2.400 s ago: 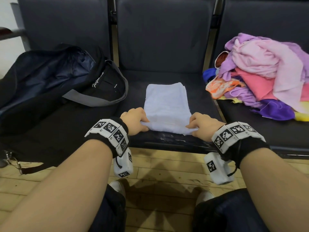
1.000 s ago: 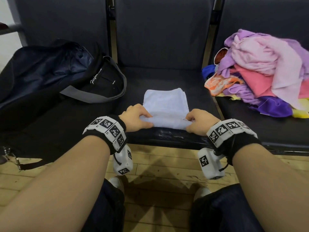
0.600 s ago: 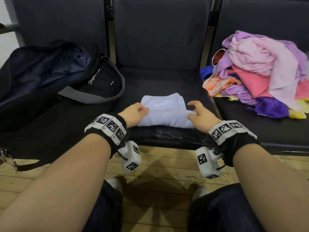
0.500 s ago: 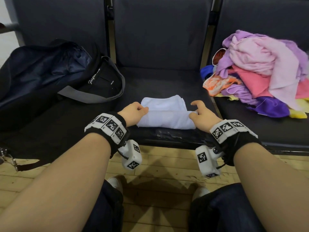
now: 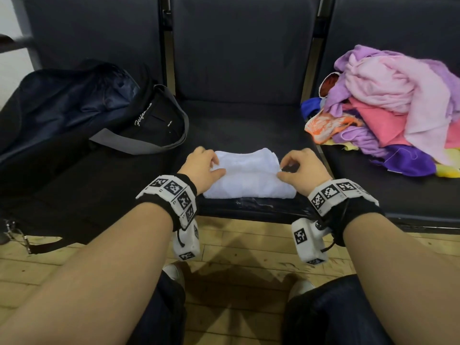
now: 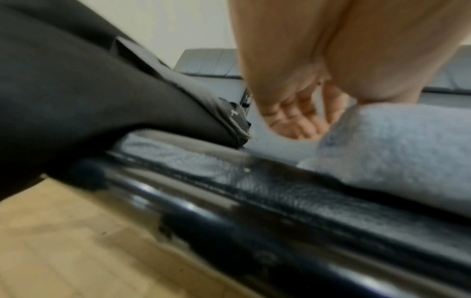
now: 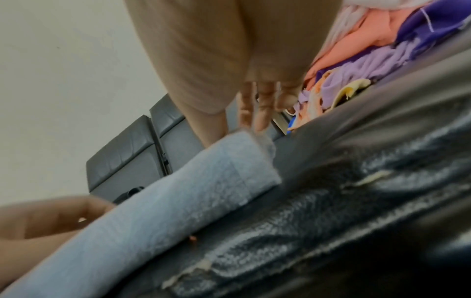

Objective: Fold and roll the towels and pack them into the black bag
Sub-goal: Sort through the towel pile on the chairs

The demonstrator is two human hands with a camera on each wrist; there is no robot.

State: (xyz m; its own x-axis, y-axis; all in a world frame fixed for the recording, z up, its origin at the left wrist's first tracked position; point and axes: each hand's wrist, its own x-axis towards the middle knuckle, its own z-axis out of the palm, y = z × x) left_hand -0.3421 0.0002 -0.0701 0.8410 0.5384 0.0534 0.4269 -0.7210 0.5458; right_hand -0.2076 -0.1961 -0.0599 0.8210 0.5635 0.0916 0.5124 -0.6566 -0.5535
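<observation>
Each bare arm wears a black wrist band [image 5: 358, 212] with white square-pattern tags [image 5: 171, 189]. A small white camera box [image 5: 308, 241] hangs under each wrist. Dark trousers [image 5: 331, 312], white shoes [image 5: 171, 271].

The rolled towel [image 5: 249, 175] lies at centre frame on the middle seat [image 5: 244, 120], near its front edge. The bag [image 5: 74, 115] rests on the seat at left, the towel pile [image 5: 393, 108] on the seat at right.
</observation>
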